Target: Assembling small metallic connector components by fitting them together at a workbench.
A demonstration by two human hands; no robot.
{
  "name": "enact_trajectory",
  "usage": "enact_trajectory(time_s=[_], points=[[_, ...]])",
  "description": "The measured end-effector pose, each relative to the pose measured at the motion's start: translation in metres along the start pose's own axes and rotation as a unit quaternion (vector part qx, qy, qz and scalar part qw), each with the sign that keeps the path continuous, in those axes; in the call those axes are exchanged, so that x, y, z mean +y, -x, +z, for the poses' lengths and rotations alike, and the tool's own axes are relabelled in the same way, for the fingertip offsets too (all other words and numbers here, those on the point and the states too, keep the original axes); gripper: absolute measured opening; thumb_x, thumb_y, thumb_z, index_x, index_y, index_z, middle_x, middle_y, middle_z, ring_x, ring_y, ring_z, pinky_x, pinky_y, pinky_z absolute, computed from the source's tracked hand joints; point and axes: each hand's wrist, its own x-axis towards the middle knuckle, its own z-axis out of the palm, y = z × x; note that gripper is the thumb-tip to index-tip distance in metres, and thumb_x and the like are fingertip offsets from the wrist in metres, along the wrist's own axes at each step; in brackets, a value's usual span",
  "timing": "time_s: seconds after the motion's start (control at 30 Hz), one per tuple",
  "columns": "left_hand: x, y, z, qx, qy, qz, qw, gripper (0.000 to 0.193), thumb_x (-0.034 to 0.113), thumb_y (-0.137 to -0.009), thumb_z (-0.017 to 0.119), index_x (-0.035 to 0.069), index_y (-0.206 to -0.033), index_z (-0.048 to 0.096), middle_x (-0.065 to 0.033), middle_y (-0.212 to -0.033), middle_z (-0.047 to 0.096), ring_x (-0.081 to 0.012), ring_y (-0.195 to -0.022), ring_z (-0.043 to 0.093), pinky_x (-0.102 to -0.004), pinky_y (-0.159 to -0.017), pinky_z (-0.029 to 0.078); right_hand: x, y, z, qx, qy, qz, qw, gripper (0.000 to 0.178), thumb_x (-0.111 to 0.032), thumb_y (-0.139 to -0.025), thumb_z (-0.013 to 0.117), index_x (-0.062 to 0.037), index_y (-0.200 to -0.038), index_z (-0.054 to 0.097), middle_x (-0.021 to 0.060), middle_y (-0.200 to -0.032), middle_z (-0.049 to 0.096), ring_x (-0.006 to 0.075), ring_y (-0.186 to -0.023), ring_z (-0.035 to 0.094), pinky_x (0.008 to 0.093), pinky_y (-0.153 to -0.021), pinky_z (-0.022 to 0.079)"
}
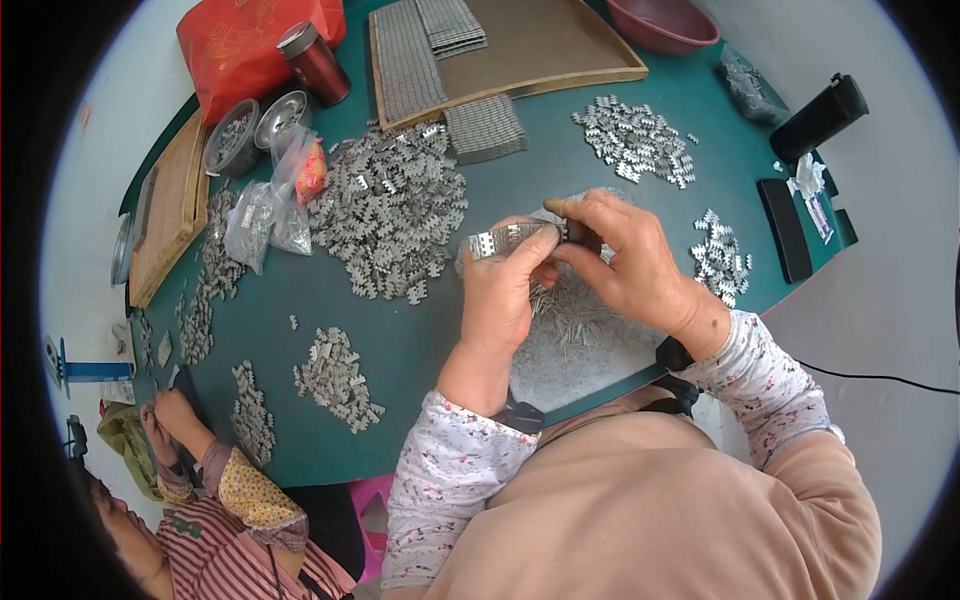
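Observation:
Near the middle of the table, my left hand [499,300] is closed around a short band of metal links [503,239], its thumb pressed along the top. My right hand [632,262] pinches at the band's right end, index finger and thumb together; exactly what lies between those fingertips is partly hidden. Beneath both hands is a pale grey sheet [545,378] with a loose heap of thin metal pins [572,318] on it. To the left of my hands spreads a large pile of toothed metal links [385,205].
Smaller link piles [635,140] lie around the green table [420,350]. At the back stands a wooden tray [560,55] with stacked metal strips [410,65]. A red tumbler [314,65], black bottle [820,118] and phone [785,230] stand near the edges. A co-worker's hands [170,420] work at left.

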Motion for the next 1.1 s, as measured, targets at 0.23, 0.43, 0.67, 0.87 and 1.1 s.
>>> enact_trajectory(time_s=[0.23,0.43,0.67,0.87,1.1], points=[[-0.002,0.004,0.005,0.013,-0.089,0.084,0.992,0.009,0.011,-0.088,0.066,0.002,-0.090,0.064,-0.0027,-0.076,0.063,-0.0079,-0.061,0.056,-0.0208,-0.053,0.045,0.003,-0.002,-0.003,-0.012,-0.015,-0.020,1.000,0.035,0.002,-0.074,0.069,0.0033,-0.109,0.063,0.0158,-0.082,0.062,0.0300,-0.069,0.064,0.0354,-0.062,0.051],[0.008,0.005,0.007,-0.008,-0.130,0.073,0.989,0.012,0.012,-0.090,0.063,0.000,-0.093,0.064,-0.0044,-0.075,0.063,-0.0094,-0.059,0.059,-0.0222,-0.053,0.049,0.006,-0.005,-0.009,-0.022,-0.126,0.061,0.990,0.030,0.001,-0.077,0.066,0.0030,-0.107,0.063,0.0164,-0.082,0.065,0.0293,-0.069,0.065,0.0338,-0.061,0.052],[0.006,0.004,0.008,-0.014,-0.107,0.067,0.992,0.014,0.012,-0.091,0.061,-0.002,-0.097,0.063,-0.0082,-0.078,0.065,-0.0148,-0.064,0.065,-0.0270,-0.058,0.056,0.004,0.000,-0.004,0.014,-0.038,0.036,0.999,0.025,0.000,-0.079,0.066,0.0020,-0.104,0.064,0.0165,-0.083,0.065,0.0299,-0.071,0.066,0.0344,-0.061,0.052],[0.003,0.001,0.003,-0.028,-0.037,0.031,0.998,0.013,0.007,-0.091,0.060,-0.004,-0.096,0.063,-0.0104,-0.080,0.066,-0.0160,-0.063,0.066,-0.0270,-0.056,0.056,0.011,-0.001,-0.003,0.003,0.033,-0.069,0.997,0.024,0.000,-0.078,0.064,-0.0001,-0.101,0.064,0.0140,-0.083,0.062,0.0330,-0.070,0.064,0.0383,-0.059,0.052],[0.002,-0.002,0.003,-0.027,-0.055,0.014,0.998,0.013,0.005,-0.091,0.060,-0.006,-0.095,0.064,-0.0134,-0.080,0.067,-0.0197,-0.063,0.067,-0.0278,-0.053,0.056,0.007,-0.007,-0.015,-0.082,0.159,-0.105,0.978,0.010,-0.006,-0.076,0.064,0.0000,-0.081,0.058,0.0142,-0.076,0.059,0.0354,-0.066,0.062,0.0419,-0.056,0.050]])
